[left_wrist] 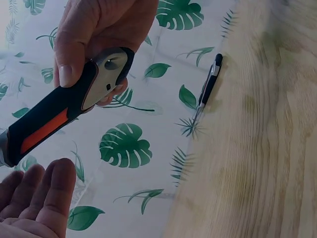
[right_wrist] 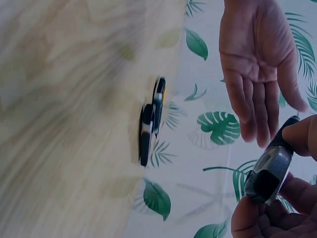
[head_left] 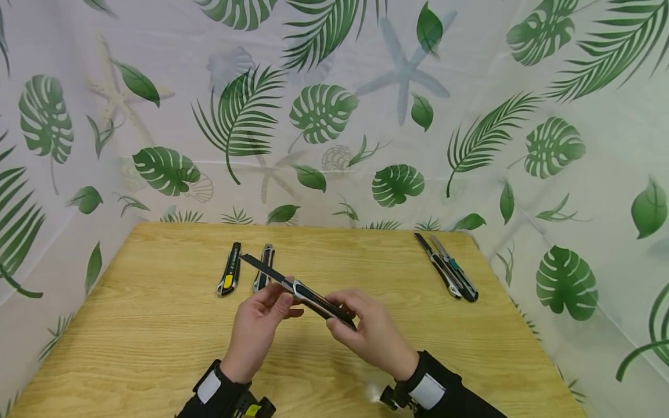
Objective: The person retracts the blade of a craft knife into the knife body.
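Note:
In the head view my right hand grips the butt end of a black and silver utility knife between thumb and fingers. Its long dark blade is slid out and points up and to the left. An orange-red strip runs along the handle in the left wrist view. My left hand is at the front of the handle, its thumb close to it. Seen from the right wrist, that left hand has its palm turned up and its fingers straight, beside the front end of the knife.
Two utility knives lie at the back left of the wooden table: one with a yellow slider, another partly behind the held blade. At the back right, two more knives lie side by side, blades out. A leaf-patterned cloth hangs behind.

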Available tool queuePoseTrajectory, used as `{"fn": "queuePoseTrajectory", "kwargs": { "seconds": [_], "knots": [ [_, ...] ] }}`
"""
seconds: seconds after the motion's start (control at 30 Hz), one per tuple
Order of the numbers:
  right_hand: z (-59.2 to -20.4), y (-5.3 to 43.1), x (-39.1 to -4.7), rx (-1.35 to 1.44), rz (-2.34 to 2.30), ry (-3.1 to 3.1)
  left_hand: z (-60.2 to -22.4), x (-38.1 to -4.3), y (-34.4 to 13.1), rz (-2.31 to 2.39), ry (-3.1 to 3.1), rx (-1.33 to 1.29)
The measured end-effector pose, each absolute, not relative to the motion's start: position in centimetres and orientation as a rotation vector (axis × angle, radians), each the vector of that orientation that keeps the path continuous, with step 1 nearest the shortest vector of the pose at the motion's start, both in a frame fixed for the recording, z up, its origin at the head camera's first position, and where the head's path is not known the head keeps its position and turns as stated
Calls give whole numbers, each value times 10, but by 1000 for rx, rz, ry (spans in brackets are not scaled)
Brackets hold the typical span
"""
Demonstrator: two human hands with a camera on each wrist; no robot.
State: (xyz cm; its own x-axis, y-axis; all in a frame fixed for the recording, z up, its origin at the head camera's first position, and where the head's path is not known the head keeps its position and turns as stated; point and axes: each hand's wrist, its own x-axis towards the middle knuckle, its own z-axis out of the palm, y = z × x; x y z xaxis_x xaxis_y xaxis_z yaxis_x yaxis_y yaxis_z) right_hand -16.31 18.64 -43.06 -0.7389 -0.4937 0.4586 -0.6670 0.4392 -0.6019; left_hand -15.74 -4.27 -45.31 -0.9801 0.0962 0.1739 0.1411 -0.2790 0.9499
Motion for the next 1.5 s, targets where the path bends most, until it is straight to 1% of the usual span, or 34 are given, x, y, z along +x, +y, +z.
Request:
{"fn": "queuePoseTrajectory", "kwargs": {
  "seconds": [0.23, 0.4, 0.53, 0.6, 0.67, 0.8, 0.9, 0.97, 1.2, 1.3, 1.5],
  "knots": [
    [-431, 178, -150, 1028, 1250, -2472, -456, -152, -45, -2568, -1759, -364],
    [-439, 179, -148, 1004, 1334, -2603, -457, -149, -47, -2592, -1758, -441],
    [-441, 179, -149, 1090, 1527, -2725, -457, -147, -49, -2593, -1813, -508],
    [-441, 178, -150, 1171, 1780, -2741, -457, -146, -50, -2606, -1838, -555],
    [-443, 178, -151, 1243, 2171, -2655, -458, -146, -50, -2617, -1862, -601],
    [-448, 174, -150, 1265, 2999, -2200, -458, -146, -51, -2625, -1877, -673],
    [-452, 170, -148, 1233, 3271, -1964, -459, -146, -50, -2614, -1879, -683],
    [-453, 166, -146, 1162, 3288, -1986, -459, -146, -49, -2609, -1879, -691],
    [-455, 155, -141, 640, 2954, -2420, -462, -145, -44, -2483, -1963, -677],
    [-456, 152, -139, 544, 2863, -2477, -463, -144, -42, -2459, -1975, -684],
    [-457, 150, -139, 469, 2773, -2519, -463, -143, -40, -2439, -1996, -654]
  ]
}}
